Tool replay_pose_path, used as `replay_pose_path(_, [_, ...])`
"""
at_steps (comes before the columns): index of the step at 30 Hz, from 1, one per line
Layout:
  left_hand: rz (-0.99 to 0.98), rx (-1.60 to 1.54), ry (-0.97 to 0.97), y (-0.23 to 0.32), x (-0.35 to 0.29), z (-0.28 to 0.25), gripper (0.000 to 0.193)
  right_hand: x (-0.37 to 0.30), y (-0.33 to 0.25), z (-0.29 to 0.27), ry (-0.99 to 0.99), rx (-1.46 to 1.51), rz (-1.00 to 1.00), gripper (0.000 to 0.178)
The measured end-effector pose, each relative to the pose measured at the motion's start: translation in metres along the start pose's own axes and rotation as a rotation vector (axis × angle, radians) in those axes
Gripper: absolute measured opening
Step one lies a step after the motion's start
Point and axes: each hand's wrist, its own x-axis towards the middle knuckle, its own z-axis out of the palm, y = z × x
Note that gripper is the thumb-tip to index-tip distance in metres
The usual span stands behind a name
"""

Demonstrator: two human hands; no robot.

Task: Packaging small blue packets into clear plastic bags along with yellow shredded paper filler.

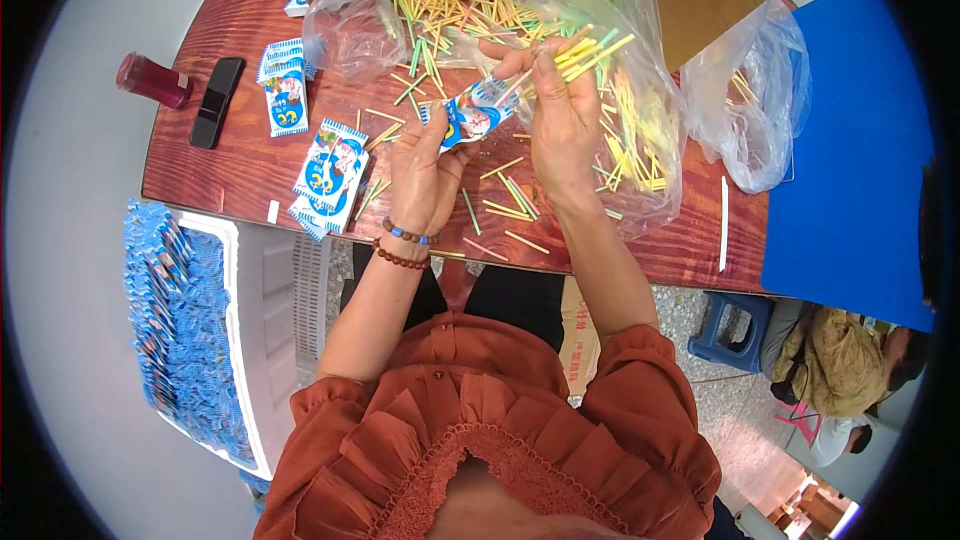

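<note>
Sticks (506,209) clutter the table (200,180) by a bag (350,40), left hand (432,165) gripping a packet (478,118), right hand (565,130) pinching sticks (605,55).

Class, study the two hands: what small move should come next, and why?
Probably the right hand should ease its thin yellow and green sticks into the blue-and-white plastic packet: the left hand holds that packet with one end toward them.
</note>
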Motion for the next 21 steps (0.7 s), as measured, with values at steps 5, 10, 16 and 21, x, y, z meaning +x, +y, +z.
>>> replay_pose_path(5, [0.013,-0.012,0.023,0.003,0.000,0.000,0.019,0.002,0.002,-0.009,-0.078,0.005,-0.046,0.020])
replay_pose_path(10, [0.000,0.008,-0.012,0.003,-0.002,-0.005,0.017,-0.001,0.006,-0.003,-0.074,-0.024,-0.023,0.017])
replay_pose_path(16, [0.003,-0.023,0.021,0.001,-0.001,-0.008,0.017,-0.001,0.003,-0.006,-0.018,-0.064,-0.041,0.018])
replay_pose_path(21, [0.002,-0.017,0.035,0.002,0.000,-0.004,0.016,-0.003,0.002,-0.007,-0.039,-0.058,-0.027,0.017])
